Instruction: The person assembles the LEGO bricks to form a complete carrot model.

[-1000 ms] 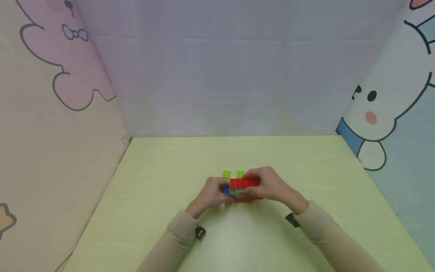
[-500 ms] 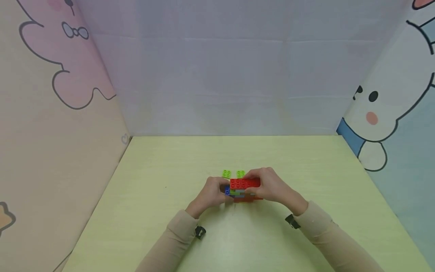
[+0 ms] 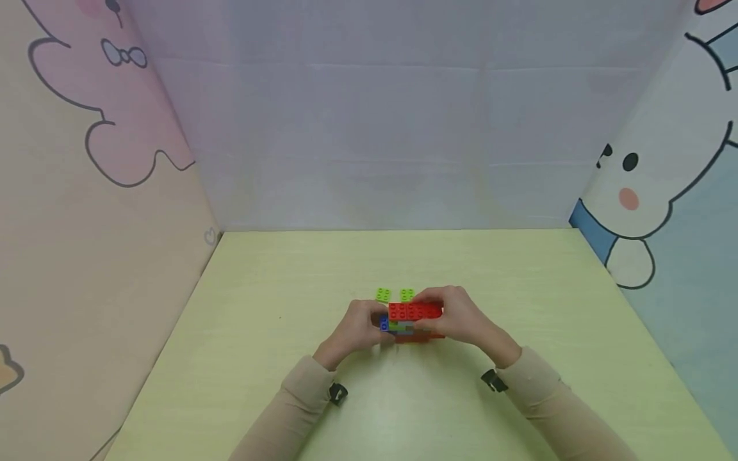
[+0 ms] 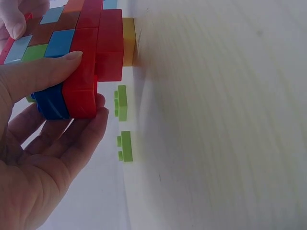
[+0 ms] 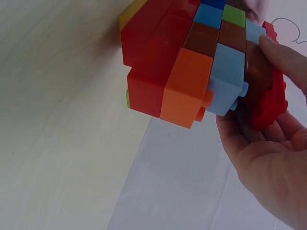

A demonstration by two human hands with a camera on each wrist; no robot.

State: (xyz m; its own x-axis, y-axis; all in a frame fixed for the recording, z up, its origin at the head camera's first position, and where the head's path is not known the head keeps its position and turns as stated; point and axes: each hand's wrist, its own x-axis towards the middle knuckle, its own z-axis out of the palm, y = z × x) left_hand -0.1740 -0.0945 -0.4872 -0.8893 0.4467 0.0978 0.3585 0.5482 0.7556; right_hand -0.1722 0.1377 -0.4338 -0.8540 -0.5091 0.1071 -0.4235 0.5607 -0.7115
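A block of stacked toy bricks point(image 3: 398, 312) stands at mid-table in the head view. It has a red top layer, mixed blue, green, brown and orange bricks, and red layers below. My left hand point(image 3: 356, 328) grips its left end; the left wrist view shows the thumb across the red and blue bricks point(image 4: 53, 103) and the fingers behind. With my right hand point(image 3: 458, 314) I hold the upper right part. In the right wrist view the thumb presses a brown brick near the red top plate point(image 5: 276, 96), fingers on the far side. A yellow brick point(image 4: 128, 42) shows at the bottom.
Two small light-green bricks, one on the left point(image 3: 383, 294) and one on the right point(image 3: 407, 294), lie on the pale table point(image 3: 277, 397) just behind the build. A white cloth backdrop point(image 3: 369, 147) rises at the table's rear, with printed panels on both sides.
Both hands keep their hold on the brick build. My right hand and wrist have sunk very slightly; the build stays in place.
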